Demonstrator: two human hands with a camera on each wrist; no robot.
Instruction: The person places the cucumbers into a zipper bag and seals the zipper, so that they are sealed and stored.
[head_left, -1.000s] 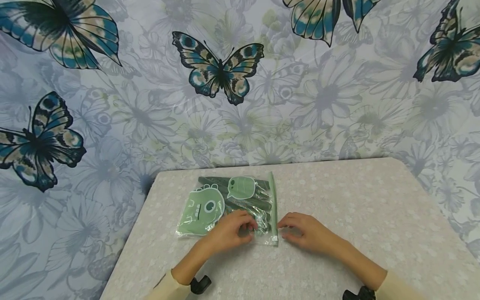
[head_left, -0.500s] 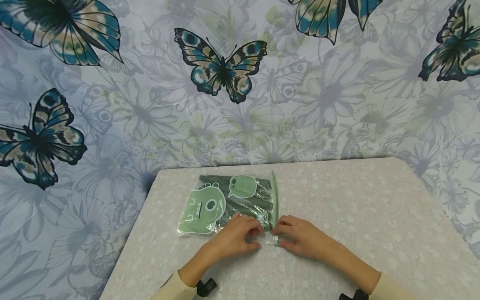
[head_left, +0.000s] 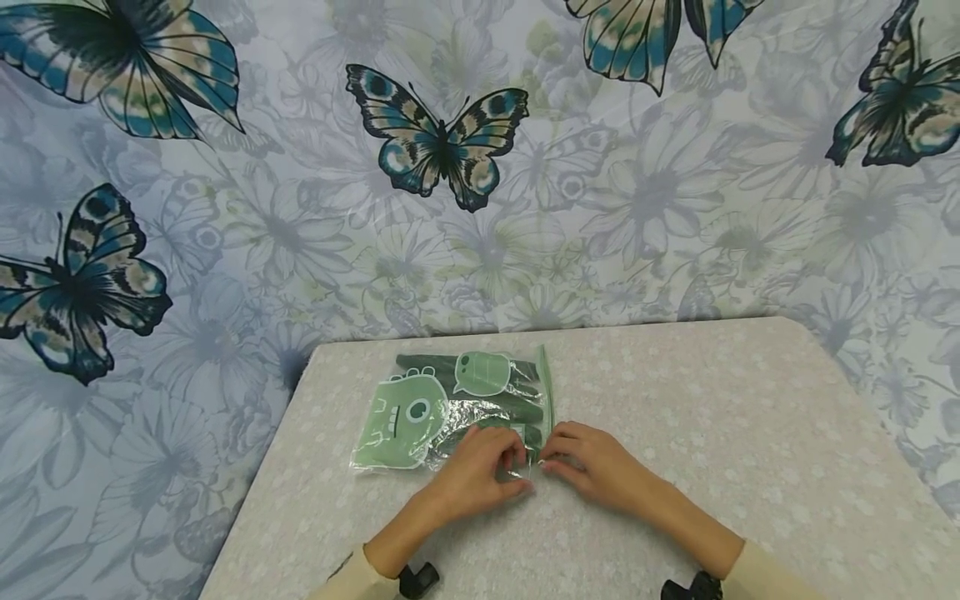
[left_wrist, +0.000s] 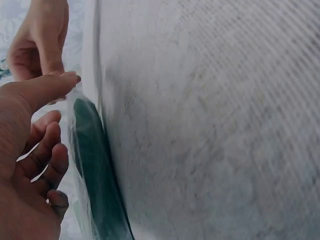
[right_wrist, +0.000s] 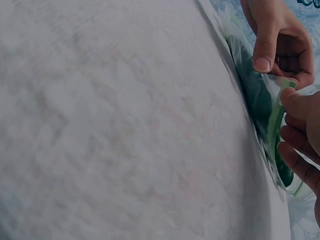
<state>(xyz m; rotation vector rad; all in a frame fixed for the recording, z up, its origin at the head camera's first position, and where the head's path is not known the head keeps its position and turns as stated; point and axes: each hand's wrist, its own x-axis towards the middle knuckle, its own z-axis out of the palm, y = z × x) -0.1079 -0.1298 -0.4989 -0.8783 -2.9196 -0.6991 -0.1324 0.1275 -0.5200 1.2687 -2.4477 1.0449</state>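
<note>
A clear plastic zip bag [head_left: 401, 429], printed with a green cartoon dinosaur, lies on the table with something dark green inside. Its green zip strip [head_left: 546, 387] runs along the right side. My right hand [head_left: 600, 467] pinches the near end of that strip, as the right wrist view shows at the raised zip end [right_wrist: 276, 115]. Just left of it, my left hand [head_left: 480, 471] pinches the bag's near edge by the corner, thumb towards me. In the left wrist view the bag [left_wrist: 95, 165] stands beside the left fingers. The slider is mostly hidden by fingers.
A pale flower-patterned cloth covers the table [head_left: 712, 400], whose far edge meets a butterfly-printed backdrop [head_left: 637, 208]. Black wrist cameras sit on both wrists, near the beige sleeves [head_left: 360, 575].
My right hand has moved left from beside the bag onto the near end of the zip strip. My left hand has shifted slightly right along the near edge, bringing the hands closer together.
</note>
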